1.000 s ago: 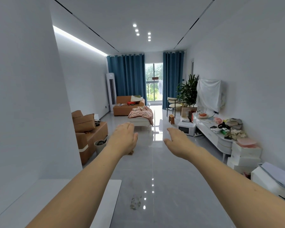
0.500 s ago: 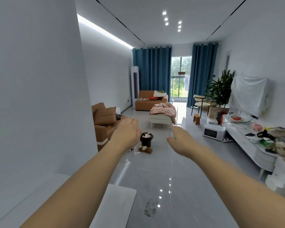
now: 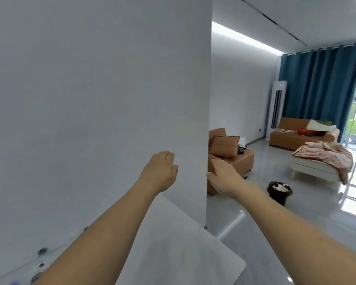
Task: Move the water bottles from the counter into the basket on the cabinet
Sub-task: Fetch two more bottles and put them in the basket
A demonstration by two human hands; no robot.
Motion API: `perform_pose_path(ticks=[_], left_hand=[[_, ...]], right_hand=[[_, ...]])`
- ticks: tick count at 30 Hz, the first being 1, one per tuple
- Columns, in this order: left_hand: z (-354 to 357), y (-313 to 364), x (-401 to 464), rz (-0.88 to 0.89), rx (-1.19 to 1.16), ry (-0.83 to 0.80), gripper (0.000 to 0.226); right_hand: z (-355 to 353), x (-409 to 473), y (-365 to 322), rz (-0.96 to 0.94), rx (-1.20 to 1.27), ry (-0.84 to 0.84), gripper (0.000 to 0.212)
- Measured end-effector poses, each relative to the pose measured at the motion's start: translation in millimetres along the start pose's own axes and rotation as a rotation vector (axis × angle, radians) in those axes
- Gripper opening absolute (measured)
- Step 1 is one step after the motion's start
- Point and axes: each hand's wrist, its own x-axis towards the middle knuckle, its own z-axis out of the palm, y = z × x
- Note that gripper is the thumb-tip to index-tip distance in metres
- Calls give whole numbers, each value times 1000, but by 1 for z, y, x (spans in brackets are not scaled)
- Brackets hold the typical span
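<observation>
Two hands: both stretched forward, bare, holding nothing.
Bottles: at 7 o'clock, blurred dark caps and clear shapes by the wall; I cannot tell how many.
Counter: pale grey slab with a rounded corner, at 6 o'clock under the left forearm.
Left hand: palm down before the white wall, fingers pressed together.
Right hand: at the wall's corner, fingers together, thumb apart.
Sofa: tan, just behind the right hand.
Bin: dark, at 3 o'clock on the glossy floor.
Basket: not seen.
</observation>
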Motion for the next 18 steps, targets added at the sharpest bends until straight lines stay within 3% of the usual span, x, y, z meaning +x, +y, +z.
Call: perform_pose_path(ticks=[4, 12, 18], left_hand=[[-31, -78, -53, -233, 83, 18, 50], [-93, -189, -201, -679, 239, 10, 51], [-106, -225, -246, -812, 316, 7, 48]], right_hand=[[48, 21, -73, -197, 15, -136, 57], [140, 5, -222, -565, 149, -356, 57], [175, 2, -277, -674, 186, -436, 58]])
